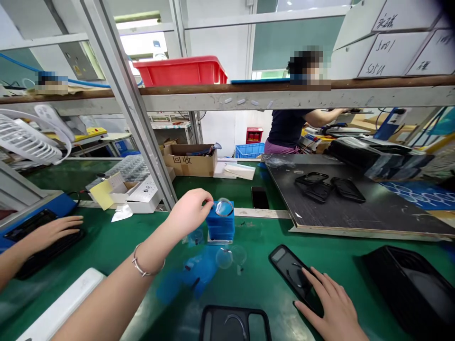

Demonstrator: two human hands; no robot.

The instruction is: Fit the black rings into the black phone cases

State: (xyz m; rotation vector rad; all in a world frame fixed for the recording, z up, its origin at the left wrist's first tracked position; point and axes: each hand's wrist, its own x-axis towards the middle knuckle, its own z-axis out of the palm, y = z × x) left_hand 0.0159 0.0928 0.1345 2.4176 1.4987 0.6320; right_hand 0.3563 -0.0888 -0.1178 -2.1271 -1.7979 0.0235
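Black phone case [289, 269] lies beneath right fingers [322, 284]

Mat [256, 284]: smooth, and look, glossy here!
Bracelet [142, 273]: bright, polished metal
Near case [220, 323]: plastic, smooth-rimmed
Bin [181, 72]: smooth plastic, slight sheen
Carton [177, 164]: matt cardboard
Post [126, 90]: and that's grooved metal

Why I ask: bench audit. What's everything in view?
Stack: one, blue, centre
Discs: several, clear, by stack
Phone cases: two, black, front
Other cases: several, black, on board
Pile: one, black, lower right
Smartphone: one, black, back
Bin: one, red, shelf
Carton: one, brown, back
Boxes: several, white, shelf
Fan: one, white, left
Co-worker: one, dark-topped, background
Neighbour's hand: one, bare, left
Left hand: one, bare, at stack
Right hand: one, bare, on case
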